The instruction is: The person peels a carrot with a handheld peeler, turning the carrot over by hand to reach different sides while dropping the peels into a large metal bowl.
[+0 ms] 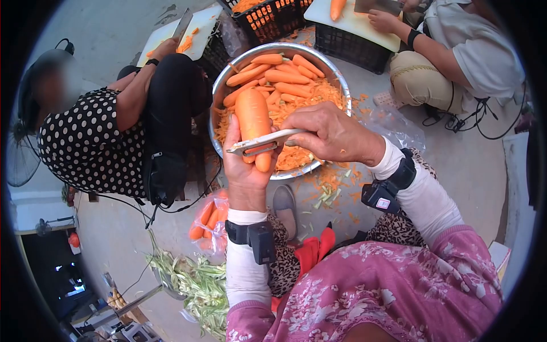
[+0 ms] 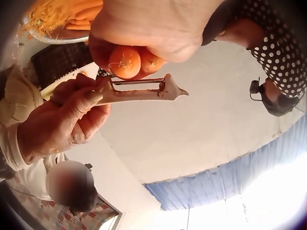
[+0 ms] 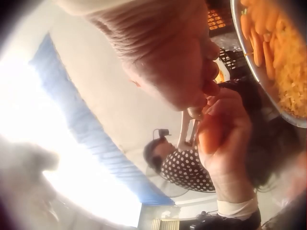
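Two carrots (image 1: 252,117) (image 2: 125,62) lie side by side in the left hand (image 1: 250,176), whose fingers and thumb curl round them. The right hand (image 1: 333,134) (image 2: 64,120) grips the handle of a white peeler (image 1: 268,141) (image 2: 144,91). In the head view the peeler's head crosses over the lower part of the carrots. From the left wrist view, the carrot ends stick out just above the peeler's slot. The right wrist view shows the left hand (image 3: 230,148) round a blurred carrot (image 3: 213,134), beside the peeler.
A metal basin (image 1: 346,94) of carrots and orange peelings stands beyond the hands. Bagged carrots (image 1: 209,222) and green leaves (image 1: 196,285) lie on the floor. Two people sit at left and right by cutting boards (image 1: 322,12) on black crates (image 1: 347,48), both with knives.
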